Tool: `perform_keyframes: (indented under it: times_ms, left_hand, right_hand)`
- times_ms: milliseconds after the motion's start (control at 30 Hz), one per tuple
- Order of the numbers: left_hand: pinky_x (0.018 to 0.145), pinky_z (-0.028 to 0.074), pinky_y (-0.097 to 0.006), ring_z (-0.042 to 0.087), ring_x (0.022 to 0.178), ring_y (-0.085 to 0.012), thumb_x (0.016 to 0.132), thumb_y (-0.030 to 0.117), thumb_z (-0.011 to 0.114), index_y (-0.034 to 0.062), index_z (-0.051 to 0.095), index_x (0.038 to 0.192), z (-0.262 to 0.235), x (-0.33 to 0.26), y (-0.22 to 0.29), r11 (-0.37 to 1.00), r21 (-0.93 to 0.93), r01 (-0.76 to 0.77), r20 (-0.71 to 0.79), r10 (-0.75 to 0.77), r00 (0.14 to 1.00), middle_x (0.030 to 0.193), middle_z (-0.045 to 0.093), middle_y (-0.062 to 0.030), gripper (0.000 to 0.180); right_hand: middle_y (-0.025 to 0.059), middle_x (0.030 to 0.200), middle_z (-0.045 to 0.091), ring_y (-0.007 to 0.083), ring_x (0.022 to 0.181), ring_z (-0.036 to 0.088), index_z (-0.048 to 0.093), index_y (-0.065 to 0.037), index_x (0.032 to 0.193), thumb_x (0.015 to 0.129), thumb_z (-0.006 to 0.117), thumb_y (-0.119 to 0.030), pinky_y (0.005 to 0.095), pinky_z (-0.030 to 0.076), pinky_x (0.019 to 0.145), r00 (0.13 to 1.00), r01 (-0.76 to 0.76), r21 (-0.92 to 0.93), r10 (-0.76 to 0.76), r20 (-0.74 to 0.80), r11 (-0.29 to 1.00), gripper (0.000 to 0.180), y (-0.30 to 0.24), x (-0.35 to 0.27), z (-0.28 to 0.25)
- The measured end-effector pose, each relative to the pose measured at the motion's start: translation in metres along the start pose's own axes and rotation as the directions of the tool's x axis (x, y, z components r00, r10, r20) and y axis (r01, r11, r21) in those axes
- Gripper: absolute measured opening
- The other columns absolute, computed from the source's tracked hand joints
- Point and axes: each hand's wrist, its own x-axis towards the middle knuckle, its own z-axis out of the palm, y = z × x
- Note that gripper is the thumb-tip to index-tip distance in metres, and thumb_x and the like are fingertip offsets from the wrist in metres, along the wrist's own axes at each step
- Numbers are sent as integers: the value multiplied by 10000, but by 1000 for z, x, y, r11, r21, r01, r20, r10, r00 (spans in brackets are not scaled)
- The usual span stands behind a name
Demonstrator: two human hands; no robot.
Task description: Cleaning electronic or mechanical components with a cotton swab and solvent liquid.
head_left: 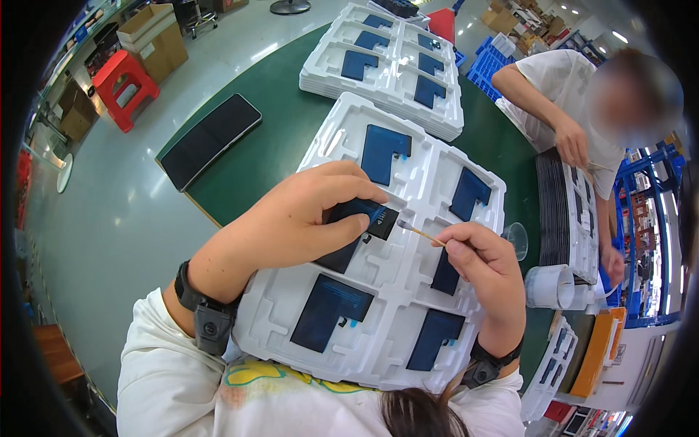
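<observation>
Nearest the person, a white moulded tray [386,349] lies on the green table [284,138], reaching over its near edge toward the person's chest; its pockets hold dark blue flat panels [329,309]. Above the middle of this tray the left hand [291,222] pinches one dark panel [360,218] between thumb and forefinger, holding it tilted just above a pocket, the other fingers curled over it. The right hand [484,266] is closed in a pinch around a thin cotton swab [419,231], whose white tip touches or nearly touches the corner of the held panel. Both wrists wear dark bands. Just beyond the right hand, near the table's right edge, stand a roll of white tape [553,286] and a small clear cup [517,237], beside a tall stack of trays [571,218] with dark edges. Another person in a white shirt sits at that right edge, one hand [571,142] over the stack. Further in, toward the far edge, a second stack of white trays [386,69] holds more blue panels. At the table's left corner a long black slab [210,138] lies flat, its end just past the edge. Beyond the table stretches a pale, glossy floor with a red stool [124,86], cardboard boxes [154,40] and, at the far right, blue crates [488,65] and shelving.
</observation>
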Motion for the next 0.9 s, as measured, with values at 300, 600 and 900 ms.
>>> perform_keyframes:
  times_ms: [300,600,900]
  left_hand:
    - [800,429,-319,561,917,-240,788,26,595,11,621,1065,1,0,-1,1000,10,-9,17,9,1000,988,585,-120,278]
    - [809,427,-322,561,923,-247,785,26,603,14,624,1062,1,1,-2,1000,25,-11,26,10,1000,994,590,-116,278]
    - [868,412,-348,541,991,-268,771,58,638,25,635,1053,4,2,2,983,160,-87,34,83,996,1064,599,-127,284]
  right_hand:
    - [-35,698,508,32,623,394,620,10,952,894,534,-59,184,306,567,1000,-29,-7,29,-3,1000,124,-9,-5,-5]
    - [-4,708,545,12,550,385,624,38,928,876,528,-34,171,262,495,956,169,-74,-182,-232,983,131,-24,-31,-31]
    - [8,593,381,67,512,305,502,86,1068,955,400,-105,218,281,497,619,585,-174,-575,-535,792,245,-31,-52,-57]
